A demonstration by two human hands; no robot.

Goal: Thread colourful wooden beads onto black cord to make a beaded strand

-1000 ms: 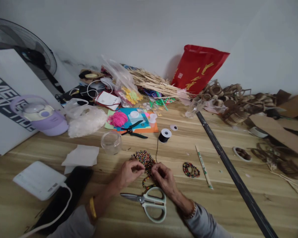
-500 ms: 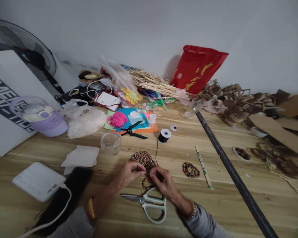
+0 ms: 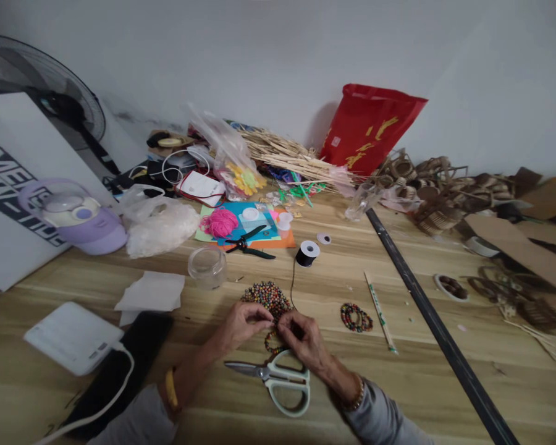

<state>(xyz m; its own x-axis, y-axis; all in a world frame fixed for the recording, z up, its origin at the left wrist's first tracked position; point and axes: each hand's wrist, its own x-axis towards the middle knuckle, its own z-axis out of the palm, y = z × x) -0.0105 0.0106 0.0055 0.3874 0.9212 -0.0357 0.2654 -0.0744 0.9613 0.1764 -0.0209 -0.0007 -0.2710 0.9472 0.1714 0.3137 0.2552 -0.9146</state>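
Observation:
My left hand [image 3: 241, 327] is closed in a pinch just in front of a pile of small multicoloured beads [image 3: 266, 295]; what lies between its fingertips is too small to make out. Facing it, my right hand [image 3: 308, 339] pinches a dark cord strung with beads [image 3: 272, 343], which curves down onto the table below the fingertips. A thin line of cord runs from a black spool [image 3: 307, 253] to behind my right hand. Scissors with pale green handles [image 3: 287, 386] lie just below both hands, blades to the left.
A finished-looking beaded loop [image 3: 356, 317] and a thin stick [image 3: 380, 314] lie to the right. Behind the hands are a clear jar [image 3: 207, 267], dark pliers [image 3: 250, 242] and pink yarn [image 3: 222, 222]. A white device [image 3: 73, 339] with a cable sits left. A black strip [image 3: 426, 303] crosses the table.
Almost nothing differs. Both hands keep their place and pinch, with only a very slight shift at the fingertips.

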